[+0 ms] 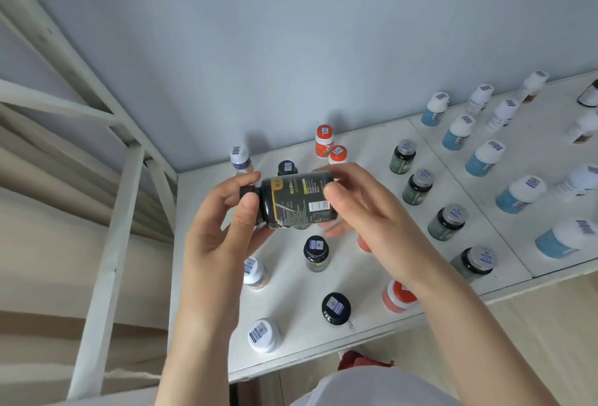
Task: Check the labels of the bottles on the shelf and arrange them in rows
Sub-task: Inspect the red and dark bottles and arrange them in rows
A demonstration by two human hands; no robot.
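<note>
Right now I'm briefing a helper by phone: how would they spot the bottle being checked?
Start at the white shelf board, left section, where black-, white- and orange-capped bottles stand scattered. Above its middle, the left hand and right hand hold a black bottle with a gold-edged label and white barcode. It alone lies sideways, lifted off the board.

One head-worn wide-angle view looks steeply down and forward from close above the white shelf (323,350), whose back wall fills the upper frame.
</note>
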